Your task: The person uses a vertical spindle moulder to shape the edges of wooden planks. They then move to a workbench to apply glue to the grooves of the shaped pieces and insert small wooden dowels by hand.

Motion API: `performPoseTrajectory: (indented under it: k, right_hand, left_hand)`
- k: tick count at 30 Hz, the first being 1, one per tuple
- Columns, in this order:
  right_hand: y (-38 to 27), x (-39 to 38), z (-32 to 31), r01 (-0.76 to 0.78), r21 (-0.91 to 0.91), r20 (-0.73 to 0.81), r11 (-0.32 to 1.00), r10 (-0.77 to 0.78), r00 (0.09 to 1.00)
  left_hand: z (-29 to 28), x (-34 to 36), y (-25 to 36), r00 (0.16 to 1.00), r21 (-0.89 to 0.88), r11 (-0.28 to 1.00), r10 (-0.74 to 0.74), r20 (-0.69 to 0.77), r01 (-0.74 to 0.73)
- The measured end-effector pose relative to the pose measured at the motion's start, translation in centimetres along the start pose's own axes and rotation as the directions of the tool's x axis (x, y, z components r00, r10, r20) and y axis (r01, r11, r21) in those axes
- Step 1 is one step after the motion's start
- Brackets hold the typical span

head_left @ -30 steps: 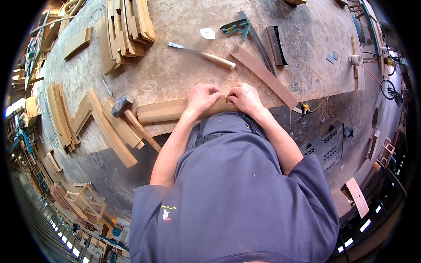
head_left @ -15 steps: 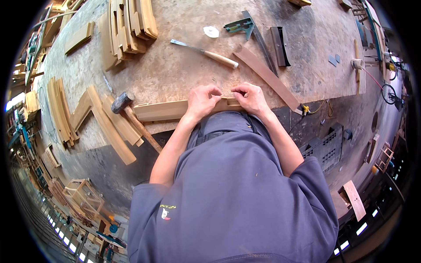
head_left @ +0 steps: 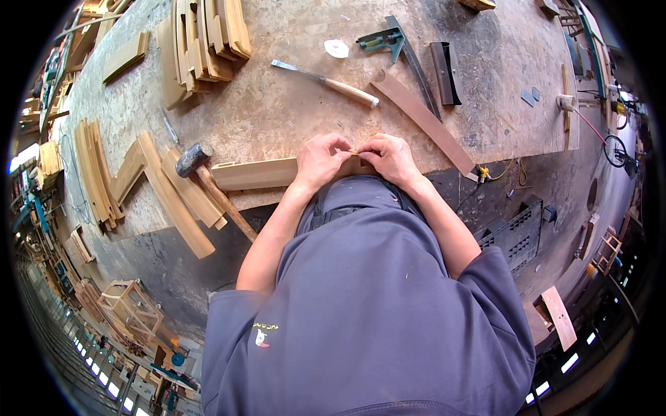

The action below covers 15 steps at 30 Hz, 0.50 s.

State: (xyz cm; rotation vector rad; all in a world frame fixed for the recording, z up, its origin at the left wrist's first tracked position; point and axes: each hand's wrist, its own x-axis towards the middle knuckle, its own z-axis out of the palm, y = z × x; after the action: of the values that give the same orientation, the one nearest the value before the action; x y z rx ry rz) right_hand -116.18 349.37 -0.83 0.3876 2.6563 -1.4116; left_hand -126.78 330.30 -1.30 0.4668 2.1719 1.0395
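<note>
A long pale wooden piece point(head_left: 257, 174) lies along the front edge of the bench, close to my waist. Over its right part, my left hand point(head_left: 320, 161) is closed in a pinch with curled fingers. My right hand point(head_left: 390, 158) pinches just beside it, and the fingertips of both hands almost meet. Something thin and light brown shows between them, too small to name. Both hands cover part of the wooden piece. Beyond them lies a chisel point(head_left: 333, 86) with a wooden handle, and to the left a mallet point(head_left: 194, 161) with its handle over the bench edge.
A reddish-brown wooden strip point(head_left: 427, 126) lies at the right, near a combination square point(head_left: 388, 45) and a dark curved holder point(head_left: 444, 73). Stacked wooden parts point(head_left: 205, 41) stand at the far left. More shaped pieces point(head_left: 166, 184) overhang the left front edge. A white disc point(head_left: 336, 48) lies beyond the chisel.
My right hand has shifted slightly left, so its fingertips are now close against those of my left hand. A thin brown thing now shows between them. My left hand has hardly moved.
</note>
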Motion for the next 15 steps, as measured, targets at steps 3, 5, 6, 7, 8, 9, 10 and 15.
performPoseTrajectory:
  k: [3,5,6,7,8,9,10,15]
  right_hand:
    - [-0.22,0.0,-0.02,-0.022,0.019,-0.002,1.0,0.022,1.0]
    - [-0.12,-0.02,0.06,-0.03,0.032,0.001,0.999,0.03,1.0]
    - [-0.06,-0.05,0.1,-0.035,0.038,0.002,0.999,0.035,0.999]
    - [-0.09,-0.08,0.16,-0.035,0.043,-0.015,0.998,0.036,0.999]
    - [-0.15,-0.1,0.24,-0.035,0.047,-0.031,0.998,0.037,0.999]
    - [-0.16,-0.11,0.31,-0.035,0.052,-0.047,0.998,0.037,0.998]
    - [-0.05,-0.16,0.38,0.007,0.028,-0.073,1.0,-0.005,0.997]
    - [0.37,-0.33,0.08,0.257,-0.166,-0.084,0.952,-0.273,0.958]
  left_hand:
    - [-0.07,-0.02,0.09,1.0,-0.008,1.0,-0.002,0.009,0.002]
    - [-0.11,0.0,0.06,1.0,-0.014,1.0,-0.003,0.014,0.004]
    - [-0.12,0.02,0.0,1.0,-0.019,1.0,-0.007,0.018,0.007]
    - [-0.13,0.04,-0.03,1.0,-0.024,1.0,-0.01,0.021,0.011]
    - [-0.15,0.03,0.02,1.0,-0.026,1.0,-0.012,0.022,0.012]
    - [-0.2,-0.01,0.14,1.0,-0.029,0.999,-0.014,0.022,0.014]
    - [-0.26,-0.03,0.26,1.0,-0.031,0.999,-0.015,0.022,0.016]
    - [-0.43,-0.07,0.39,0.998,-0.031,0.999,-0.017,0.056,0.018]
